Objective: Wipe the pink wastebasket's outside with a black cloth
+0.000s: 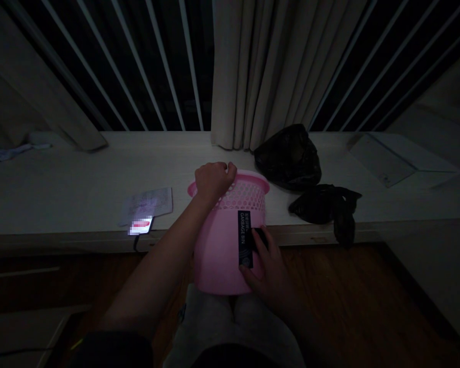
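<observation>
A pink bin (216,248) tilted across the white surface's (80,184) front edge. The left hand (213,180) clenched its rim, probably best for steadiness; the right hand (271,266) spanned its label (244,225), grip unclear.

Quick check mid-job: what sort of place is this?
Probably a room in a home, though it is dimly lit: long curtains hang at the window, pale bars cross the dark panes, and the floor looks like wood.
</observation>
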Demonstrator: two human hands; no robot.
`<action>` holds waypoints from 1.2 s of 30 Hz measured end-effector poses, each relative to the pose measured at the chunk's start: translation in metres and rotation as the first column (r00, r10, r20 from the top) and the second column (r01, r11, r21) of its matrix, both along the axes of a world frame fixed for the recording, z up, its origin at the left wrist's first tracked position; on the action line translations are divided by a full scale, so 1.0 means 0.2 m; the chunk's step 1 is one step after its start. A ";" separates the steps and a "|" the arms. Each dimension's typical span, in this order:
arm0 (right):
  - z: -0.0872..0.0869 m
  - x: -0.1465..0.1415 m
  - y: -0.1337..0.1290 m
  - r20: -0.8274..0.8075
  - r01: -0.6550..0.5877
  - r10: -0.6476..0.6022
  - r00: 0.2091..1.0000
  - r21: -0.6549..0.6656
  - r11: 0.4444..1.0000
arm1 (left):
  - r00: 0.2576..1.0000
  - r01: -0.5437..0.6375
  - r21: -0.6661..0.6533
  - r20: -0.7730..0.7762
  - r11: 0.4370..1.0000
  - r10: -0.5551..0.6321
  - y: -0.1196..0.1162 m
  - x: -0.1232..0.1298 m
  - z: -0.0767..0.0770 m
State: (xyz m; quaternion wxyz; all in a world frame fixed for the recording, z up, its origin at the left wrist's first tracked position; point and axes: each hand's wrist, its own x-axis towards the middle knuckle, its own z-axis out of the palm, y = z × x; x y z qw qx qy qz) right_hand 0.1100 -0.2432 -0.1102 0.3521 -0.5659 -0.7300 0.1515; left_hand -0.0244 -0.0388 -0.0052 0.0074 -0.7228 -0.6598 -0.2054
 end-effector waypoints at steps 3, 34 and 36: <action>-0.01 0.00 0.00 0.009 -0.017 0.017 1.000 0.021 1.000 | 0.999 -0.004 0.012 -0.034 1.000 0.005 0.00 0.00 0.00; -0.02 -0.02 0.00 -0.039 0.016 -0.015 0.999 0.036 0.999 | 1.000 -0.004 0.012 0.011 1.000 0.004 0.00 0.00 0.00; -0.01 -0.03 0.00 -0.038 0.033 -0.031 0.999 0.037 0.999 | 1.000 -0.004 0.014 -0.002 1.000 0.004 0.00 0.00 0.00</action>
